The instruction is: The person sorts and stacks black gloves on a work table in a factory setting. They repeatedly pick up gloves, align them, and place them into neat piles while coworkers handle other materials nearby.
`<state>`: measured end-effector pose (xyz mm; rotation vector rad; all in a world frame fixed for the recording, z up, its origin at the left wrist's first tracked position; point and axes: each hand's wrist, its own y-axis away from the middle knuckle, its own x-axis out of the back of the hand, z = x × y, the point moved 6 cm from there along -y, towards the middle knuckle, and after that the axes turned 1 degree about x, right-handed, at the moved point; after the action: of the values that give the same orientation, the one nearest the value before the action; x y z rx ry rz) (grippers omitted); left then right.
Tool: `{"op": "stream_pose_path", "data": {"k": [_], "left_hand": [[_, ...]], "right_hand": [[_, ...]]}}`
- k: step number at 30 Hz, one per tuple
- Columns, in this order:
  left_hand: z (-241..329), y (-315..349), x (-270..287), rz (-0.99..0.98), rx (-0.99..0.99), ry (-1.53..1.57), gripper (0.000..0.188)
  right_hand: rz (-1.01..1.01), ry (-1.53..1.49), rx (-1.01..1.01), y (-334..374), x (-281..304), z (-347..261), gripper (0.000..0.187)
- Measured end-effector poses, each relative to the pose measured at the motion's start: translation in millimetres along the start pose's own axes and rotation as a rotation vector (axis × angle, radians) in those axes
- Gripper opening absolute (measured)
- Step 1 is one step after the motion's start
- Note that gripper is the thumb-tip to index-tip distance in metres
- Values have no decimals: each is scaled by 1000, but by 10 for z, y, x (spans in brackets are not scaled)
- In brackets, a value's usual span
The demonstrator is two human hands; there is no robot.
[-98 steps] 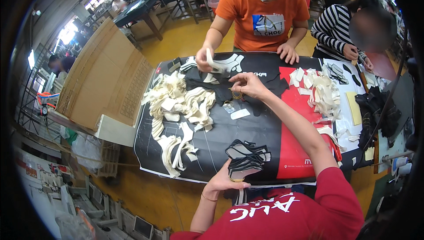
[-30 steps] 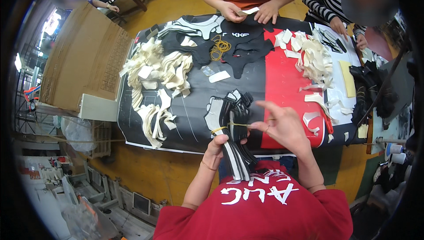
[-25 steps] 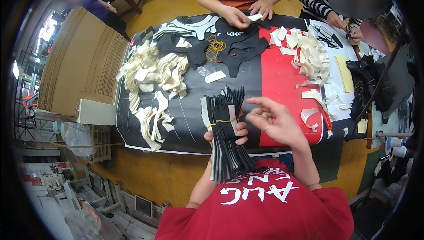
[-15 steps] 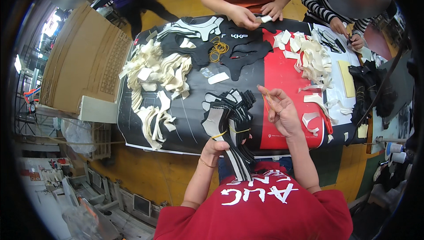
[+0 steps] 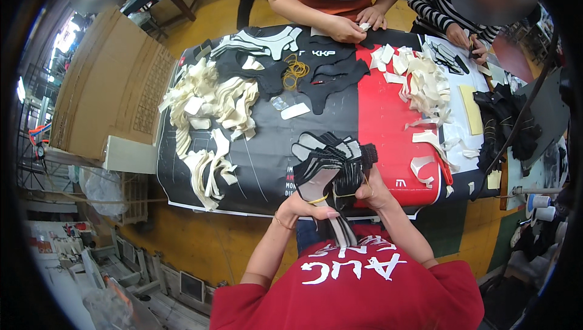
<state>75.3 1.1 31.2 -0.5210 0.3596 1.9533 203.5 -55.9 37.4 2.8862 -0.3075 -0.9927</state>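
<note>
A thick bundle of black-and-white cut pieces (image 5: 322,176) stands above the table's near edge, its narrow ends pointing down toward my red shirt. My left hand (image 5: 299,207) is closed around its lower left side, thumb across the front. A yellow rubber band (image 5: 318,200) circles the bundle just above that thumb. My right hand (image 5: 373,193) is closed against the bundle's right side, with a thin yellow rubber-band strand showing by its thumb. Its other fingers are partly hidden behind the stack.
Cream scraps (image 5: 197,102) heap on the table's left, more scraps (image 5: 425,87) on the right. Loose rubber bands (image 5: 296,72) lie amid black cut pieces (image 5: 328,90). A red-handled tool (image 5: 445,171) is at right. Two people work across the table; a large cardboard box (image 5: 100,81) stands left.
My right hand has come down from above the table to the bundle's right side, bringing the rubber band. The bundle has shifted slightly right and down. The person walking behind has moved right.
</note>
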Motion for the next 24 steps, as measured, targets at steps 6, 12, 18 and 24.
{"op": "stream_pose_path", "data": {"k": [6, 12, 18, 24], "left_hand": [[8, -11, -15, -43, 56, 225, 86], [145, -66, -17, 49, 295, -434, 80], [180, -276, -257, 28, 211, -970, 83], [286, -283, -654, -44, 102, -1417, 84]], "right_hand": [[-76, 90, 107, -139, -91, -225, 125], [-386, 633, 290, -145, -332, -872, 127], [-416, 1592, 454, -28, -671, -1223, 87], [-710, 1670, 343, -890, -669, -874, 25]]}}
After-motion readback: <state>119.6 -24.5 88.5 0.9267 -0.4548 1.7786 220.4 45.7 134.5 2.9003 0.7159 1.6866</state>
